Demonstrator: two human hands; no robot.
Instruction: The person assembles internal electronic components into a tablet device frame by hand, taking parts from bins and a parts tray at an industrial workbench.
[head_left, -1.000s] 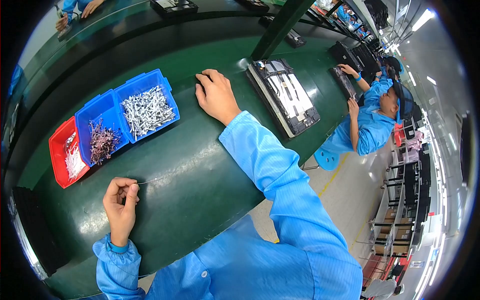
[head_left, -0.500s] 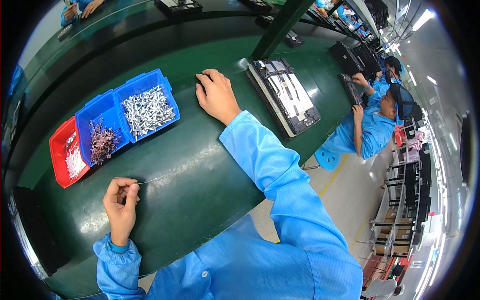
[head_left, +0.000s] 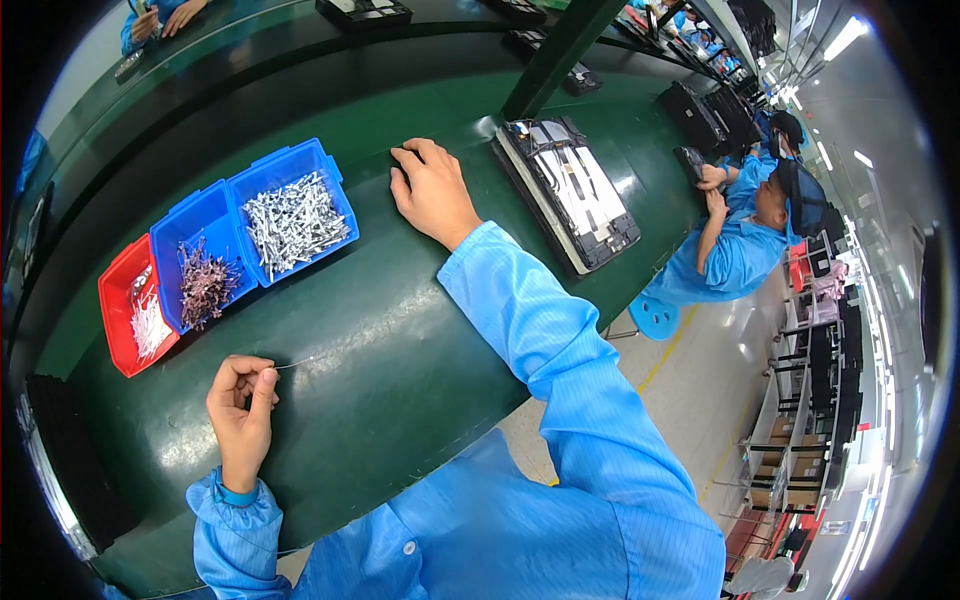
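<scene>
Wire (head_left: 295, 363) in left hand (head_left: 240, 424), fingertip pinch

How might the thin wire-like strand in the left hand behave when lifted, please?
The wire-like strand is probably very light, since it looks extremely thin. It may be slightly springy rather than limp, as it juts nearly straight from the left hand. Being so slender, it would likely bend easily.

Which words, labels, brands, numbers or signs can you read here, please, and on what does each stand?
None can be read.
Flat rectangular black-and-silver device: any marking too small.
Brown cardboard boxes: any print too small.
White rectangular sheet, far right: too small.
Open red plastic bin: none visible.
</scene>
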